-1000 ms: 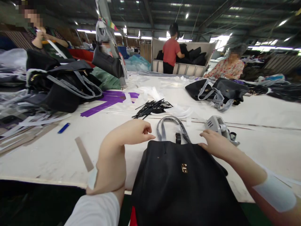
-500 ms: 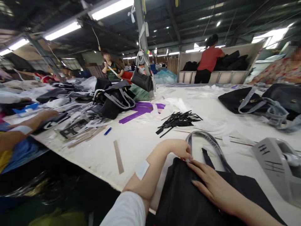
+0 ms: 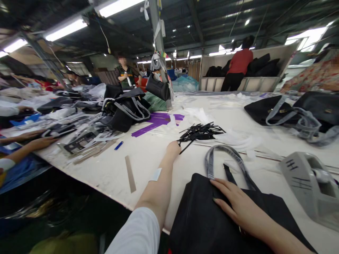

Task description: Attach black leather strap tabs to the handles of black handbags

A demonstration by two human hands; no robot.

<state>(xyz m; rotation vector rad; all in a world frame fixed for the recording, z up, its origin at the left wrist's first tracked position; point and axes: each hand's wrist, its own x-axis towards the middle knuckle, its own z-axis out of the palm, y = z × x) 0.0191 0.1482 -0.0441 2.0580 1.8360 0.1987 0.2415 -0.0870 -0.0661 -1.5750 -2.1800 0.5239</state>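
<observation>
A black handbag (image 3: pixel 209 215) lies in front of me, its looped handle (image 3: pixel 229 150) wrapped in clear plastic. My right hand (image 3: pixel 235 204) rests flat on the bag, fingers apart, with the fingertips near the handle's base at the top edge. A short black strap (image 3: pixel 229 173) with a metal tip shows beside that handle. My left hand (image 3: pixel 173 149) is stretched forward to the near-left edge of a pile of thin black strips (image 3: pixel 202 132). It touches the strip ends there, but its fingers are turned away and mostly hidden.
On the right stands a grey tape dispenser (image 3: pixel 299 176); black bags (image 3: pixel 275 109) lie behind it. Purple strips (image 3: pixel 159 121), a blue cutter-like object (image 3: pixel 119 145) and a grey-brown strip (image 3: pixel 130 174) lie leftward. A co-worker's arm (image 3: pixel 29 146) reaches in at far left.
My left hand has left the bag's top edge and moved forward and left to the black strips. My right hand stays on the bag.
</observation>
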